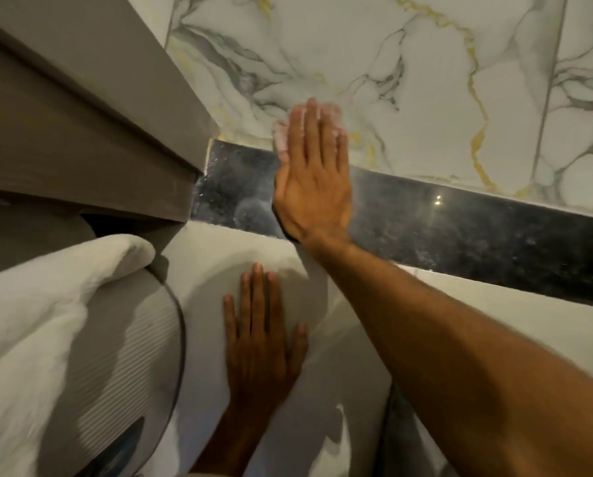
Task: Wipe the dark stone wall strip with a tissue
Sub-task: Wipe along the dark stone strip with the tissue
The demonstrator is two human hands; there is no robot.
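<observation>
Head view shows the right hand (314,180) pressed flat against the wall, fingers straight and close together, pointing up. A white tissue (281,136) lies trapped under those fingers; its crumpled edges show past the fingertips and along the left side of the hand. The palm covers the dark stone wall strip (477,232), while the fingers and tissue reach over its upper edge onto the white marble tiles (425,98) with grey and gold veins. The strip runs from the grey wooden frame (81,132) on the left to the far right edge of the scene, and its surface looks dusty and smeared, with a small bright light reflection to the right of the hand.

Nearer, the left hand (264,346) rests open and flat, fingers slightly spread, on a pale white surface (322,425) below the strip; it grips nothing. To the left of that hand sits a grey ribbed cushion (130,339), and a white folded cloth (30,321) lies over it, at the near left.
</observation>
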